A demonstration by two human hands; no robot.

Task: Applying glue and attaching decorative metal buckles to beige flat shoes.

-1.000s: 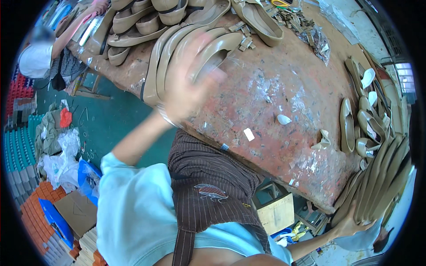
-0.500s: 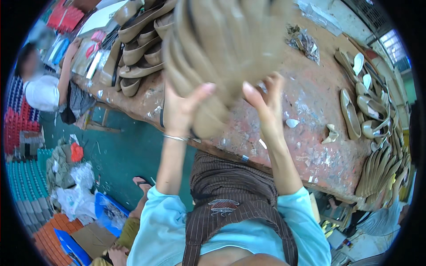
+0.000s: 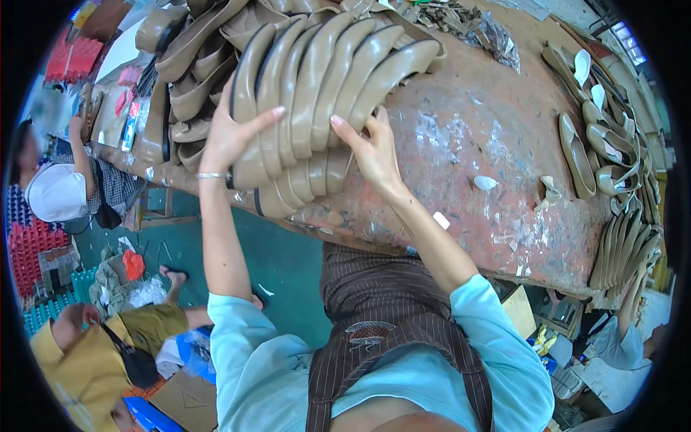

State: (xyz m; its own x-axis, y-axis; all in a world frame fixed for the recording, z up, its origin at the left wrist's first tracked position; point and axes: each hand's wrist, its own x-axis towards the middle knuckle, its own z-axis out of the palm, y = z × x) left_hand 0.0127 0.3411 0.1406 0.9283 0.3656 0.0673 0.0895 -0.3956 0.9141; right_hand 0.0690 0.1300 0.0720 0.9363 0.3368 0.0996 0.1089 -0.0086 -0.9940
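At the far left, a co-worker in a white top [image 3: 61,193] is seen beside the table [image 3: 453,189], and lower down a person in yellow [image 3: 86,367] is partly shown. Next, beige shoes are piled in a heap [image 3: 188,97] on the table's left part. The near row of beige shoes [image 3: 306,93], nested side by side like a fan, is held in front of that heap, at the table's near edge; whether it is lifted or rested cannot be told. Its left end is grasped by the left hand [image 3: 229,140], with the thumb laid across the uppers. Its lower right side is grasped by the right hand [image 3: 376,155], with the thumb pressed against a shoe. Farther right, a white oval piece [image 3: 485,183] and a crumpled beige scrap [image 3: 549,194] are seen, then a single shoe [image 3: 576,157], and below it another fanned row [image 3: 623,250] is set near the table's right end.
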